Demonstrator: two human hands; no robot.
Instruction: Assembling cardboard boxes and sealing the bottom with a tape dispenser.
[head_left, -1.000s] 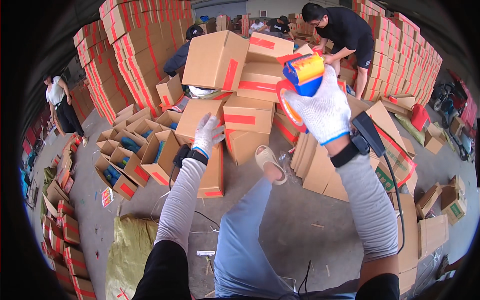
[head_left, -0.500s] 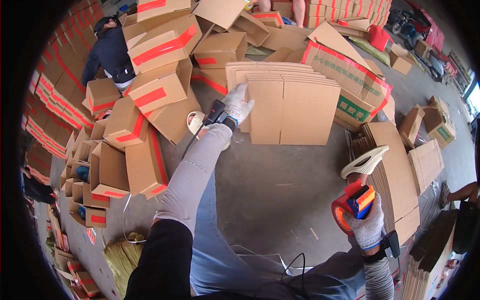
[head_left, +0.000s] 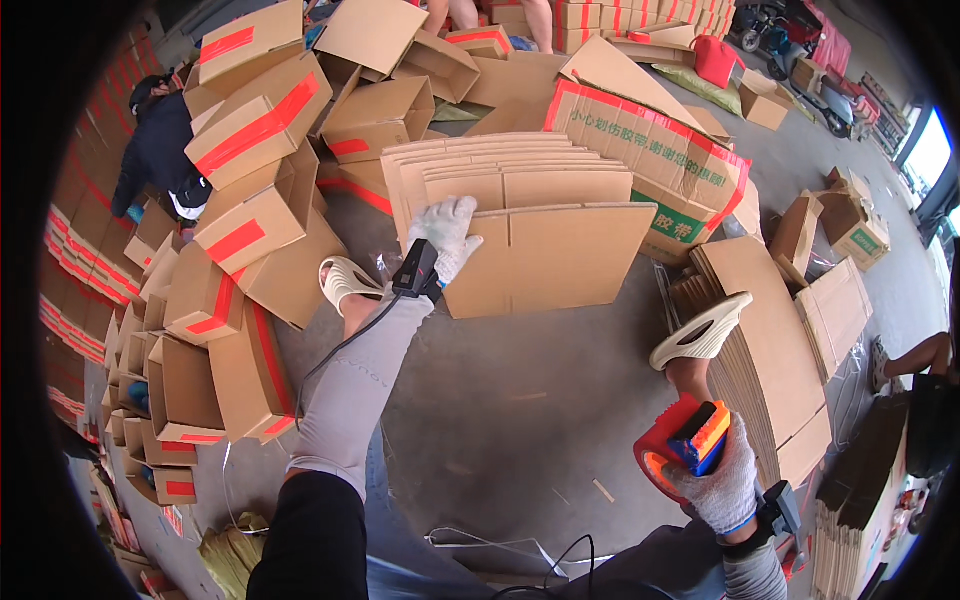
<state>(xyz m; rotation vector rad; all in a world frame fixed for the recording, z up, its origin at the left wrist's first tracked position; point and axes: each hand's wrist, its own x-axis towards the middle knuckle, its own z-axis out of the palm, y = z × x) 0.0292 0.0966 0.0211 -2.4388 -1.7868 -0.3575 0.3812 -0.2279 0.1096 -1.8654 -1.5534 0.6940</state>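
Observation:
My left hand, in a white knit glove, grips the left edge of the front flattened cardboard box. That box leans toward me, its top edge apart from the upright stack of flattened boxes behind it. Some of my left fingers are hidden at the box's edge. At the lower right my right hand, also gloved, is closed around a tape dispenser with an orange and blue head. A roll of red tape sits in it. The dispenser is held clear of the boxes.
A large printed carton stands behind the stack. Open boxes with red tape are heaped on the left. More flattened cardboard lies by my right foot. Another person bends at the far left. White strapping lies near my legs.
My left hand has drawn the front flattened box away from the stack, tilting it toward me. My right hand still holds the tape dispenser, now turned slightly. The whole view has shifted.

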